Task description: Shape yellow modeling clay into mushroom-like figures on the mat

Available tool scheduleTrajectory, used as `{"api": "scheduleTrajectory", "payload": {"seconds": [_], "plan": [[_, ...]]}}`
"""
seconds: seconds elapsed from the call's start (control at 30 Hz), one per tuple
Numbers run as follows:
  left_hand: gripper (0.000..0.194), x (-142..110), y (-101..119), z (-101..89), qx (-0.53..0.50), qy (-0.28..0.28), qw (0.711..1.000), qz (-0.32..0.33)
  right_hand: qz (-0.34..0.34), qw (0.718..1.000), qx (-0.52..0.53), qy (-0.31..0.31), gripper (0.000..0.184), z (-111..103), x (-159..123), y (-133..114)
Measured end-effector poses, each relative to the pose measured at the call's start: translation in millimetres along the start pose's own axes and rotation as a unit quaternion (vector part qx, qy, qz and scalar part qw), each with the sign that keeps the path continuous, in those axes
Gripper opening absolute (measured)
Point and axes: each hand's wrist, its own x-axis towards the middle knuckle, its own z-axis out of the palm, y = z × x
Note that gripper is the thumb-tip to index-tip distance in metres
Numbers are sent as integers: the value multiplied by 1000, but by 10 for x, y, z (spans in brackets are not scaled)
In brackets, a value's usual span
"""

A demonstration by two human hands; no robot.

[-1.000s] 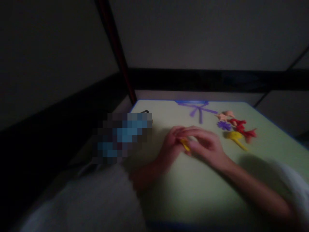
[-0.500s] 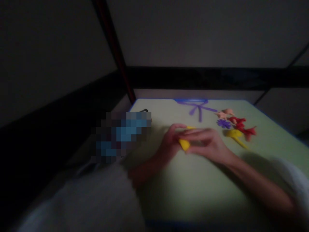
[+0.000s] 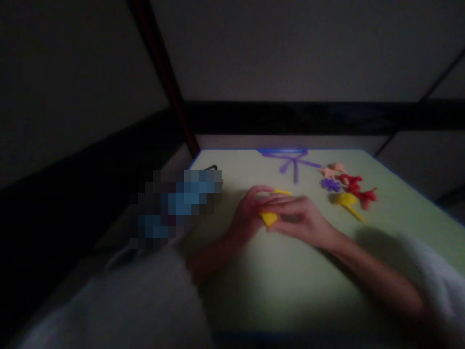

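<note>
In the dim head view, my left hand (image 3: 249, 213) and my right hand (image 3: 305, 218) meet over the middle of a pale green board (image 3: 290, 281). Both hands pinch a small yellow piece (image 3: 269, 218) between their fingers, and a thin yellow part sticks out above it. The piece looks soft, like clay or a balloon; I cannot tell which. Both wrists come out of white sleeves.
Small shaped pieces lie at the board's far right: a yellow one (image 3: 347, 201), red ones (image 3: 358, 189), a purple flower (image 3: 330, 184) and a pinkish one (image 3: 332, 169). A purple bow shape (image 3: 290, 162) lies at the far edge. A blurred-out patch (image 3: 178, 206) sits left of the board.
The yellow piece has turned in my fingers and shows a broader lump now. Both hands and the whole scene have shifted slightly left in the picture.
</note>
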Motion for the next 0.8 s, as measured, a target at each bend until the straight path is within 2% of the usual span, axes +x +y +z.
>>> {"api": "scheduleTrajectory", "payload": {"seconds": [0.1,0.2,0.3,0.37,0.53,0.8], "plan": [[37,10,59,-2,8,3,999,33,31,999,0,31,39,-7,-10,-1],[42,-25,116,9,72,32,995,68,59,994,37,84,35,4,-24,23],[48,-83,126,15,184,79,973,116,41,991,50,119,30,33,-29,47],[50,-113,107,7,226,94,958,150,23,992,42,119,30,54,-28,45],[53,-128,71,-10,259,114,931,231,35,992,24,123,26,108,-28,7],[40,-115,95,55,251,148,905,309,56,985,61,148,23,250,-60,-9]]}}
